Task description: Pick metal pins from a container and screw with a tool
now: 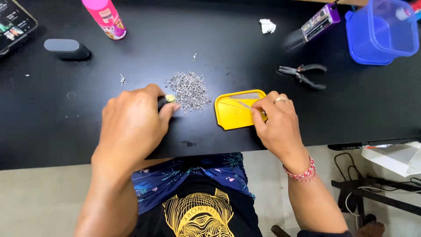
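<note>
My left hand (131,123) is closed around a small dark tool with a yellowish tip (168,99), right beside a heap of several small grey metal parts (189,90) on the black table (219,44). My right hand (277,120) pinches thin metal tweezers (244,104) over a small yellow tray (232,112), the tips pointing left across the tray. The tray lies just right of the heap, near the table's front edge.
Black pliers (302,73) lie behind the tray. A blue plastic container (381,30) and a purple device (321,19) stand at the back right, a pink can (107,17), a grey oblong object (66,47) and a phone (13,24) at the back left. Crumpled white paper (267,26) lies at the back.
</note>
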